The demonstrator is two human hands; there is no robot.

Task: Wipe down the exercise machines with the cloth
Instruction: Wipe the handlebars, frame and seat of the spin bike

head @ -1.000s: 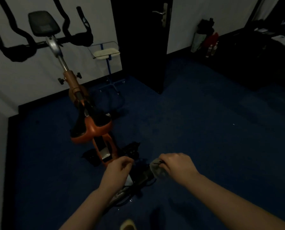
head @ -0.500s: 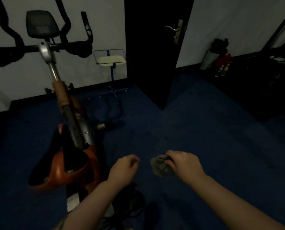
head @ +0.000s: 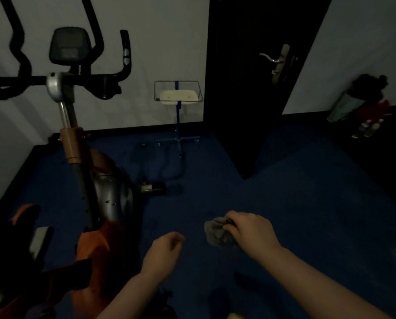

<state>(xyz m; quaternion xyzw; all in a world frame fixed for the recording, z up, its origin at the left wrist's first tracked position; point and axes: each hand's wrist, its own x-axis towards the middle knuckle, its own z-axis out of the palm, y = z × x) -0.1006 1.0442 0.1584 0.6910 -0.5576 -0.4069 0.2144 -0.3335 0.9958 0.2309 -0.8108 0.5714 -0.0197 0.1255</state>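
One grey cloth (head: pixel 217 233) bunched in right hand's (head: pixel 252 233) grip.

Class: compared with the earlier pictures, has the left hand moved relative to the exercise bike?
Yes. The left hand has come away rightward from the orange exercise bike, now over blue carpet.

Grey cloth (head: pixel 217 233) bunched, midair; orange/black exercise bike (head: pixel 93 199) upright, left of it.

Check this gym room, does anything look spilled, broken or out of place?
Nothing stands out. The exercise bike stands upright on the blue carpet, and the right hand holds the grey cloth in mid-air.
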